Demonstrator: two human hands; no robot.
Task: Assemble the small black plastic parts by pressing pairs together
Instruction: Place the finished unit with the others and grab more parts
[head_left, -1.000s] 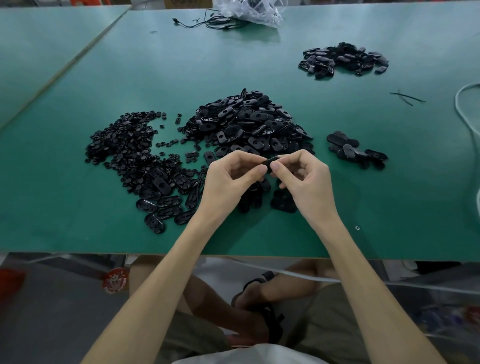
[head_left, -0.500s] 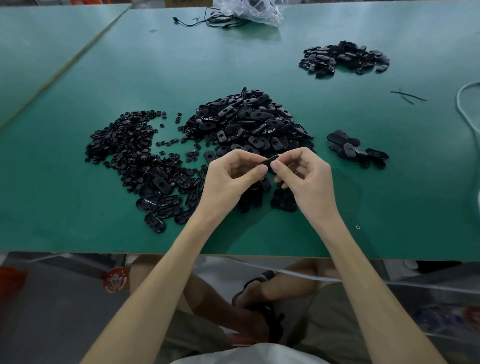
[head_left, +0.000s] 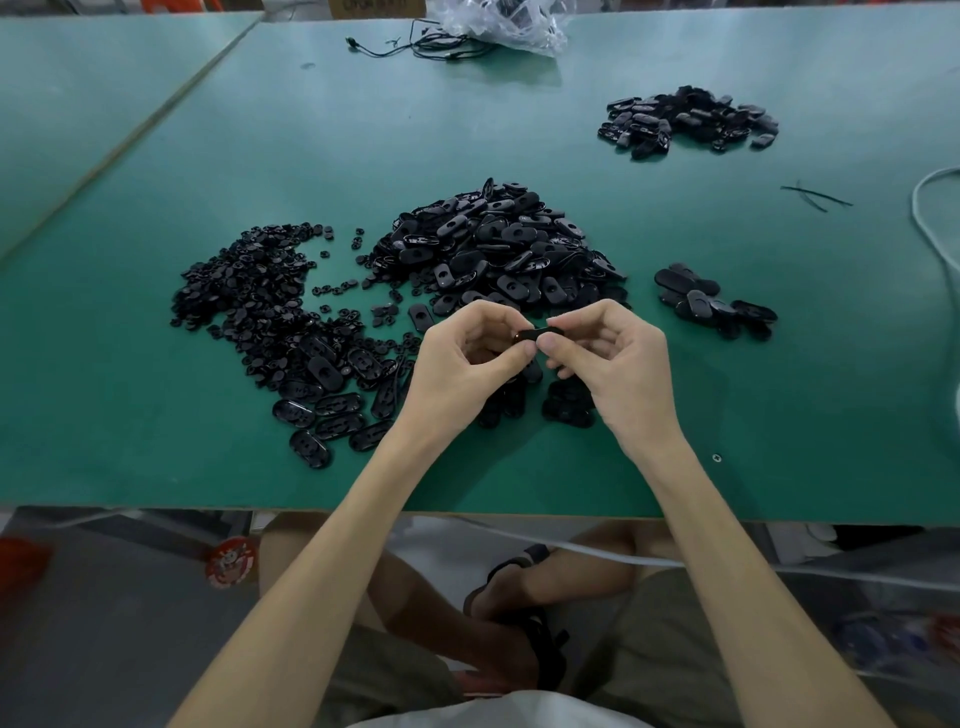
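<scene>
A green worktop (head_left: 156, 441) with a pale wooden front edge fills most of the view. A second green worktop (head_left: 78, 104) stands just beside it on the left, with a narrow seam between them. Below the edge are a grey floor (head_left: 104, 649) and a white cable (head_left: 597, 553), in soft, even light.

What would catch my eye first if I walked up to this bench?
The left hand and right hand meet over the near middle of the green table, both pinching one small black part. Just behind them rises a big heap of black oval pieces, with a flatter spread of smaller bits to its left.
</scene>
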